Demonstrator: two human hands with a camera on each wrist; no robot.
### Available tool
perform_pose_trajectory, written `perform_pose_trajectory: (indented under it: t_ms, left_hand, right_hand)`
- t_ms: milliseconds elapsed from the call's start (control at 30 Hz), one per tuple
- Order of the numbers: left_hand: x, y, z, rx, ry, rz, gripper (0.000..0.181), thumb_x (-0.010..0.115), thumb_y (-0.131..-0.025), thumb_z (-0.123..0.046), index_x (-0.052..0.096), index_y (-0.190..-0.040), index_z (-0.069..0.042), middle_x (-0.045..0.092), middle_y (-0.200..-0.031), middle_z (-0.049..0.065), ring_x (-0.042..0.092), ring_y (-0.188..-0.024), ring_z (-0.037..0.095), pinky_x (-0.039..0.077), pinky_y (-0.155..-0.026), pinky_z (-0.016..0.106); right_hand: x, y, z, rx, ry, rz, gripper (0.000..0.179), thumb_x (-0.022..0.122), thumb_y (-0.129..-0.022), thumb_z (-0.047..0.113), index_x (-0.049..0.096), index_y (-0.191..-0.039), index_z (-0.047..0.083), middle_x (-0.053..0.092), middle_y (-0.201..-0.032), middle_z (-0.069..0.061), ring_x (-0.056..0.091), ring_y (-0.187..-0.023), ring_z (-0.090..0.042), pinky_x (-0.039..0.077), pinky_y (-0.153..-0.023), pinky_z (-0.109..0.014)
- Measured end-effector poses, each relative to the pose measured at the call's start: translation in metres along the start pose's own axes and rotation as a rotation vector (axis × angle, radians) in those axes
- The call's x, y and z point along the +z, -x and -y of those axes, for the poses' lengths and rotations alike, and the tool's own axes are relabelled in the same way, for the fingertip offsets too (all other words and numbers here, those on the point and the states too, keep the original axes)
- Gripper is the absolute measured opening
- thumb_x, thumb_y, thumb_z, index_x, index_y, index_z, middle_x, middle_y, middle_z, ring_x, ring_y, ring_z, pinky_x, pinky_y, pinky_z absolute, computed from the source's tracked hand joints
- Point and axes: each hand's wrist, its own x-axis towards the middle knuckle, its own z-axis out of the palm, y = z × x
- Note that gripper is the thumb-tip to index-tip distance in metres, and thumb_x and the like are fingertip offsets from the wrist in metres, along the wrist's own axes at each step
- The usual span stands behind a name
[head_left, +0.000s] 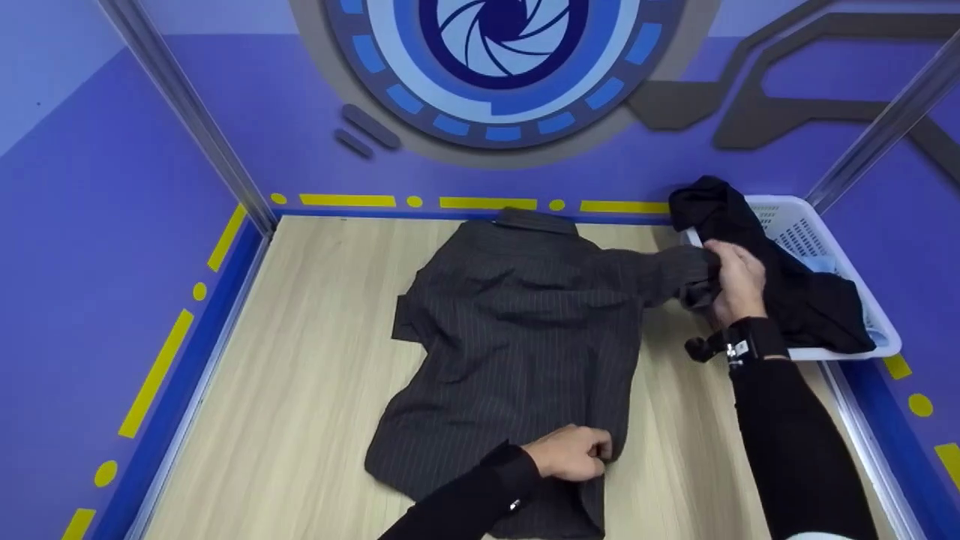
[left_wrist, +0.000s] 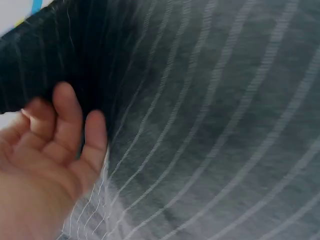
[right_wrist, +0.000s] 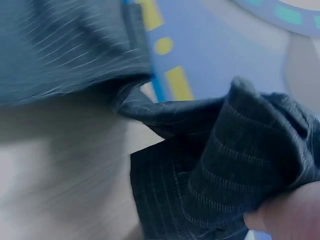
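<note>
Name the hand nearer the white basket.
Right. The right hand, gripping the dark shirt by its sleeve, is beside the white basket; the left hand, at the shirt's lower side, is farther.

Both wrist views cut off the striped shirt (left_wrist: 215, 120).

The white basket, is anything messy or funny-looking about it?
Yes, a little: a black garment flops over the left rim of the white plastic basket instead of lying fully inside. I see no damage there. Beside it, the right hand is just holding a sleeve of the pinstriped collared shirt.
</note>
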Motion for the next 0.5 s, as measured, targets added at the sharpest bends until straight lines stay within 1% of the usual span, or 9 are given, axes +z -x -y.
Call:
perform_pose_trajectory:
  t_ms: [33,67,133,200,267,333,433,500]
  left_hand:
    - [0.000,-0.001,0.000,0.024,0.012,0.011,0.012,0.063,-0.087,-0.012,0.069,-0.097,-0.016,0.052,-0.071,-0.013,0.047,-0.062,0.002,0.038,-0.057,0.015]
    - [-0.001,-0.002,-0.001,0.049,0.023,0.017,0.014,0.062,-0.086,-0.011,0.069,-0.097,-0.015,0.053,-0.073,-0.013,0.048,-0.063,0.001,0.039,-0.058,0.014]
    - [-0.001,-0.004,-0.002,0.076,0.072,0.014,0.016,0.060,-0.086,-0.008,0.070,-0.098,-0.013,0.056,-0.076,-0.013,0.050,-0.065,-0.001,0.041,-0.060,0.013]
    - [-0.001,-0.006,-0.003,0.094,0.148,-0.015,0.019,0.059,-0.085,-0.004,0.071,-0.098,-0.010,0.058,-0.078,-0.012,0.051,-0.065,-0.002,0.043,-0.060,0.013]
    - [-0.002,-0.009,-0.006,0.106,0.231,-0.054,0.022,0.060,-0.084,-0.001,0.071,-0.101,-0.008,0.058,-0.078,-0.011,0.051,-0.064,-0.003,0.044,-0.060,0.012]
    - [-0.004,-0.014,-0.010,0.119,0.290,-0.090,0.025,0.060,-0.084,0.000,0.071,-0.105,-0.007,0.058,-0.077,-0.010,0.050,-0.063,-0.003,0.043,-0.060,0.012]
    - [-0.005,-0.024,-0.015,0.122,0.297,-0.143,0.030,0.062,-0.085,-0.001,0.071,-0.111,-0.010,0.056,-0.075,-0.011,0.048,-0.063,-0.003,0.040,-0.059,0.012]
    - [-0.005,-0.031,-0.017,0.109,0.274,-0.184,0.030,0.063,-0.085,-0.001,0.072,-0.112,-0.013,0.056,-0.075,-0.012,0.048,-0.064,-0.002,0.040,-0.060,0.013]
  right_hand:
    - [0.002,-0.002,0.005,-0.026,-0.008,-0.018,0.020,0.064,-0.089,-0.007,0.077,-0.088,0.008,0.068,-0.085,0.006,0.060,-0.082,-0.008,0.051,-0.072,-0.016]
    - [0.003,-0.005,0.010,-0.067,0.012,-0.044,0.017,0.066,-0.088,-0.007,0.076,-0.088,0.007,0.067,-0.087,0.006,0.060,-0.084,-0.007,0.050,-0.074,-0.016]
    - [0.007,-0.010,0.021,-0.148,0.087,-0.091,0.023,0.064,-0.085,-0.014,0.074,-0.091,0.006,0.064,-0.092,0.006,0.058,-0.089,-0.006,0.048,-0.079,-0.015]
    - [0.013,-0.014,0.030,-0.186,0.116,-0.121,0.030,0.058,-0.083,-0.019,0.072,-0.091,0.007,0.061,-0.095,0.005,0.057,-0.091,-0.007,0.047,-0.081,-0.018]
    - [0.019,-0.018,0.038,-0.232,0.155,-0.140,0.032,0.057,-0.083,-0.020,0.072,-0.090,0.007,0.059,-0.096,0.006,0.054,-0.093,-0.006,0.044,-0.083,-0.018]
    - [0.027,-0.020,0.045,-0.281,0.185,-0.154,0.032,0.056,-0.083,-0.020,0.073,-0.088,0.007,0.057,-0.098,0.007,0.052,-0.096,-0.005,0.043,-0.085,-0.016]
    - [0.039,-0.023,0.053,-0.368,0.198,-0.160,0.027,0.057,-0.083,-0.020,0.073,-0.088,0.002,0.056,-0.103,0.007,0.051,-0.103,-0.005,0.041,-0.090,-0.012]
    - [0.048,-0.024,0.057,-0.399,0.162,-0.133,0.024,0.056,-0.083,-0.021,0.072,-0.089,-0.002,0.058,-0.108,0.005,0.052,-0.109,-0.006,0.041,-0.095,-0.010]
